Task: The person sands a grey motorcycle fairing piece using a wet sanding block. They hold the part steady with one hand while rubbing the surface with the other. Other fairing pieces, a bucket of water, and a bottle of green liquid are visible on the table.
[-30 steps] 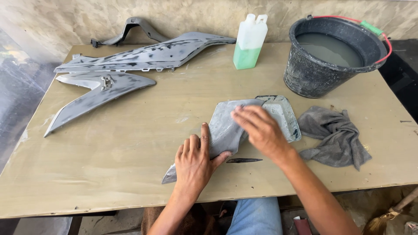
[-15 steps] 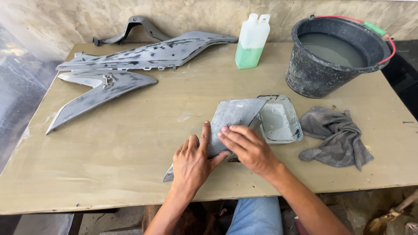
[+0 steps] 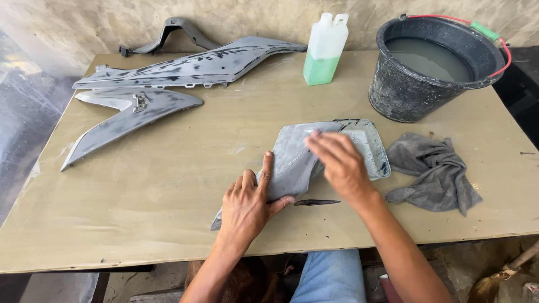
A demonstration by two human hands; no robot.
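Head view, one item in hand: a grey curved panel, sanded and dull, lay on the near middle of the bench. Its long axis ran diagonally, the narrow tip pointing near-left toward the bench edge, the broad end far-right, where it overlapped a small grey tray-shaped cover. Left hand lay flat on the panel's near part, fingers spread, thumb hooked under its right edge, pinning it down. Right hand pressed palm-down on the broad end, fingers straight and together; whether anything lay under the palm could not be told. A dark sliver lay on the bench just near of the right hand.

Other stock on the bench:
- crumpled grey rag, right of the cover;
- black bucket of cloudy water, far right, with a red handle;
- white plastic bottle holding green liquid, far middle;
- two long grey fairing pieces, far left, lying lengthwise left to right;
- dark curved bracket at the far edge.
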